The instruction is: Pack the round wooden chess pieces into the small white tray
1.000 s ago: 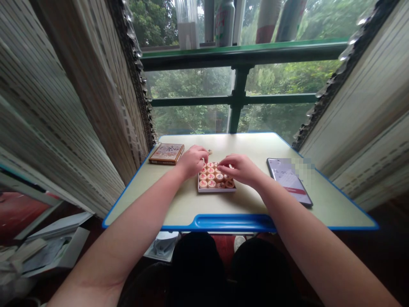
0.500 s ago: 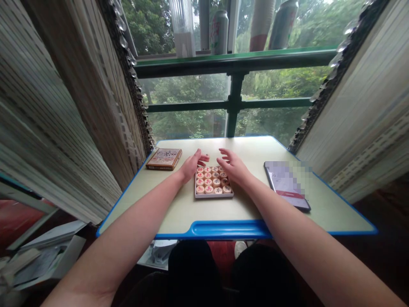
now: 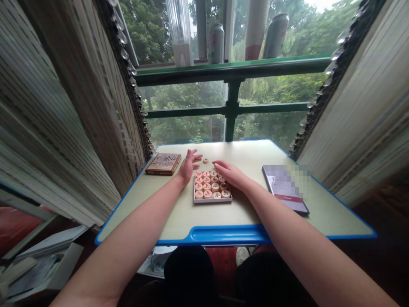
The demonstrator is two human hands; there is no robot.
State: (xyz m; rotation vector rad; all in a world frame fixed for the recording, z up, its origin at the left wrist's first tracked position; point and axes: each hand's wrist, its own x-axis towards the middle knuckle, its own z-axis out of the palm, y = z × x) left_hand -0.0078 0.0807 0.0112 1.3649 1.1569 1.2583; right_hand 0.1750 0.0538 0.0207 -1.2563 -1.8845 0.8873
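A shallow white box filled with rows of round wooden Chinese chess pieces lies on the small table. The pieces bear red and black characters. Just beyond the box, a single chess piece rests on the tabletop, between my two hands. My left hand is at the box's far left corner, fingers spread, holding nothing. Over the far right corner of the box reaches my right hand, its fingers stretched out toward the lone piece and covering some of the pieces below; no object shows in it.
The box lid with printed artwork lies at the table's left. A tablet or large phone lies on the right. A blue trough edges the near side. Cans and stacked cups stand on the window ledge; curtains hang either side.
My left hand has shifted left, away from the box, its fingers opening wider. My right hand has lowered and flattened over the box's far right corner. The lone piece now shows fully.
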